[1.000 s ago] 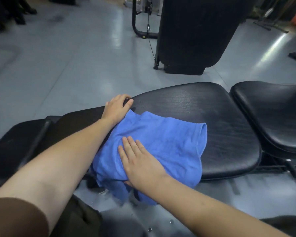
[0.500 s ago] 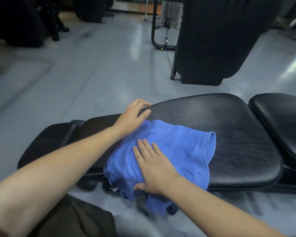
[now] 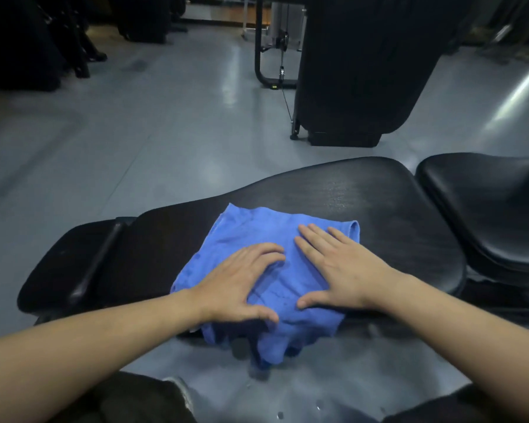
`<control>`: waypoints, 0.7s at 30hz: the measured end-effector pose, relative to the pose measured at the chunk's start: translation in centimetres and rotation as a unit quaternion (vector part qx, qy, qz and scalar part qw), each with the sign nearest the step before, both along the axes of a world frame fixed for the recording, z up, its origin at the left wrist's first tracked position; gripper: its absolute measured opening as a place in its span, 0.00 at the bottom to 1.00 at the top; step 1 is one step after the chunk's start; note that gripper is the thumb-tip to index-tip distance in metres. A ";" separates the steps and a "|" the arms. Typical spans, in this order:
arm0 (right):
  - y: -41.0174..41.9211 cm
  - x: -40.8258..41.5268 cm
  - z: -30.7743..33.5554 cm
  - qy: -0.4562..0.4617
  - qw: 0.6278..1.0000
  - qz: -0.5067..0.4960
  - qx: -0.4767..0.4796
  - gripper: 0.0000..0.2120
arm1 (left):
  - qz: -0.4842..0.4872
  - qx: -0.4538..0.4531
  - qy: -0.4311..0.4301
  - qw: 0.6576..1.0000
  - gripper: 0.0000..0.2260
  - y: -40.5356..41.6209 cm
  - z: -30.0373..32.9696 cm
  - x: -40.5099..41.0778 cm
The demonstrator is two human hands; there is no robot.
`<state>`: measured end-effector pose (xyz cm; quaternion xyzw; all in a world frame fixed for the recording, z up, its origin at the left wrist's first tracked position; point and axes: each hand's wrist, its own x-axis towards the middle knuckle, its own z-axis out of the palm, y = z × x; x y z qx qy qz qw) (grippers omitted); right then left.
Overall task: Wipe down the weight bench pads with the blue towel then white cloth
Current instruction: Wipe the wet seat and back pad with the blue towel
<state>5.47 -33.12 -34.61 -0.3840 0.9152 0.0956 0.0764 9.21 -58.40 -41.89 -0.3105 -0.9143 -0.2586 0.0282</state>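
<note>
The blue towel (image 3: 254, 230) lies spread on the long black bench pad (image 3: 379, 209), with its near edge hanging over the pad's front. My left hand (image 3: 239, 282) rests on the towel's near left part, its fingers slightly bent and pressing the cloth. My right hand (image 3: 339, 267) lies flat on the towel beside it, fingers straight and pointing away to the left. A second black pad (image 3: 486, 209) sits to the right across a narrow gap. No white cloth is in view.
A narrower black section of the bench (image 3: 71, 264) extends to the left. A tall black gym machine (image 3: 358, 68) with a cable stands on the grey floor (image 3: 135, 132) behind the bench. Dark equipment (image 3: 22, 41) lines the far left.
My left hand has come off the pad's far edge and now presses on the towel beside my right hand. The towel has shifted right and further onto the pad.
</note>
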 end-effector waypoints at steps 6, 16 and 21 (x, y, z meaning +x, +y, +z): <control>2.4 -0.6 0.2 -0.033 0.999 -0.013 -0.026 0.58 | -0.042 -0.127 0.068 0.989 0.52 1.6 -1.1 -0.2; -0.6 -1.4 -0.6 -0.043 0.998 0.011 -0.045 0.57 | -0.056 -0.152 0.100 0.982 0.45 -1.2 -2.8 -0.6; -4.5 -1.6 -1.7 -0.045 0.996 0.043 -0.059 0.56 | -0.044 -0.165 0.104 0.980 0.43 -6.5 -3.9 -0.8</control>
